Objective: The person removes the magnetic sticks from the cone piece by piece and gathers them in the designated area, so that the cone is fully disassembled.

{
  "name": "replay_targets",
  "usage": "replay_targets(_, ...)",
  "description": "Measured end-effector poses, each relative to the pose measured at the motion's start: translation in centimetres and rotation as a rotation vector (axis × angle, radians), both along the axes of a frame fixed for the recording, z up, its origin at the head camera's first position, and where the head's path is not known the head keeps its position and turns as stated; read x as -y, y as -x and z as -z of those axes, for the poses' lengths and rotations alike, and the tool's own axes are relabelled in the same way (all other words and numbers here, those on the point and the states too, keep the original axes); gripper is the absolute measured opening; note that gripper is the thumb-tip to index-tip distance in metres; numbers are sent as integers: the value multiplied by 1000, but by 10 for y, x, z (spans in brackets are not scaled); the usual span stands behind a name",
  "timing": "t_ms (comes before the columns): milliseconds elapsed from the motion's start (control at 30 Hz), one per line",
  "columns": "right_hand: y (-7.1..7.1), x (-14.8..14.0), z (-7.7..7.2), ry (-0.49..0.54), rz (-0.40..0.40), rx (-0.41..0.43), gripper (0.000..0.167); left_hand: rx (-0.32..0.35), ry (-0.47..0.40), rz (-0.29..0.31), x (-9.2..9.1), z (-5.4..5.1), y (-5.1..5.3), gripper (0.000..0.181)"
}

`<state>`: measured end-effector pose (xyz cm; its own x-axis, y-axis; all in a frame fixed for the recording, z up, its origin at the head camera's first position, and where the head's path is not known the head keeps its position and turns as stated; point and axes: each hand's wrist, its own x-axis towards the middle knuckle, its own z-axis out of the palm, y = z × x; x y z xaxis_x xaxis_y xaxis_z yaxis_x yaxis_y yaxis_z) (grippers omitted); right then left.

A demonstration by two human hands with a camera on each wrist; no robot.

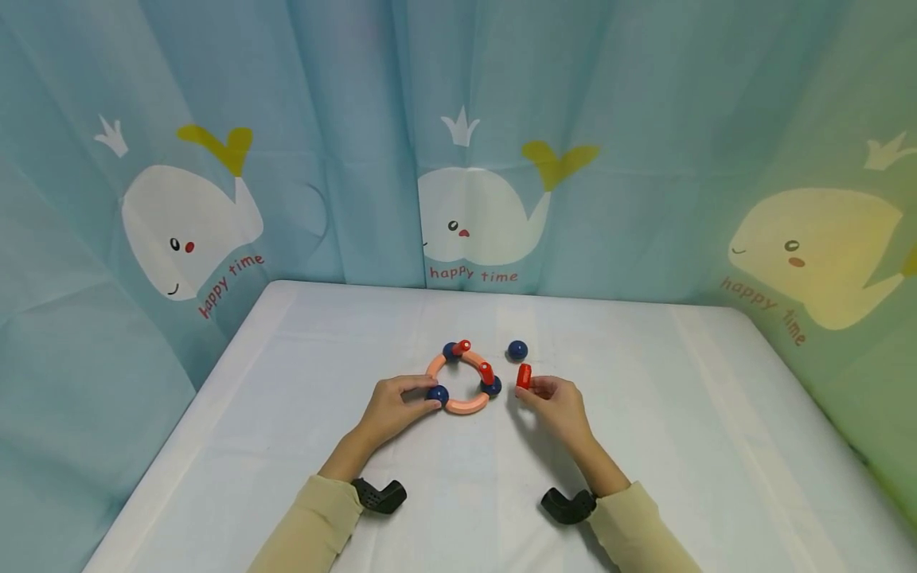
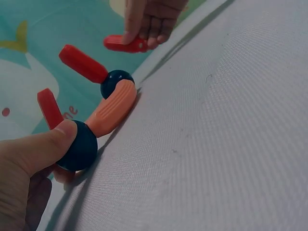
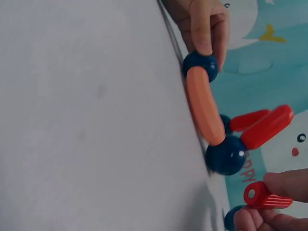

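Note:
On the table lies a ring of curved orange rods joined by three dark blue balls. Two short red rods stick up from the right and far balls. My left hand pinches the near-left blue ball between thumb and fingers. To the right of the ring, my right hand holds a loose red rod between thumb and fingers, raised above the table and apart from the ring. A hole shows in that rod's end in the right wrist view.
A separate dark blue ball sits on the white table just beyond my right hand. Behind the table hangs a blue-green curtain printed with whales. Dark devices are worn on both wrists.

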<state>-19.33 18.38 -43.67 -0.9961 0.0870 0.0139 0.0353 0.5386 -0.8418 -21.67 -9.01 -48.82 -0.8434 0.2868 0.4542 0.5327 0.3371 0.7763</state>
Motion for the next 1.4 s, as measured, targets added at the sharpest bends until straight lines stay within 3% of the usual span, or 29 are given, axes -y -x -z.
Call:
replay_targets(333, 3, -2, 6, -43, 20, 54, 28, -2, -15, 8, 0, -2, -1, 30)
replay_targets(900, 7, 6, 1, -196, 51, 133, 27, 11, -26, 10, -1, -2, -2, 28)
replay_targets(1133, 6, 9, 2, -245, 59, 74, 26, 34, -35, 14, -1, -1, -1, 28)
replay_targets(1400, 3, 9, 0, -267, 43, 112, 29, 19, -44, 9, -1, -1, -1, 27)
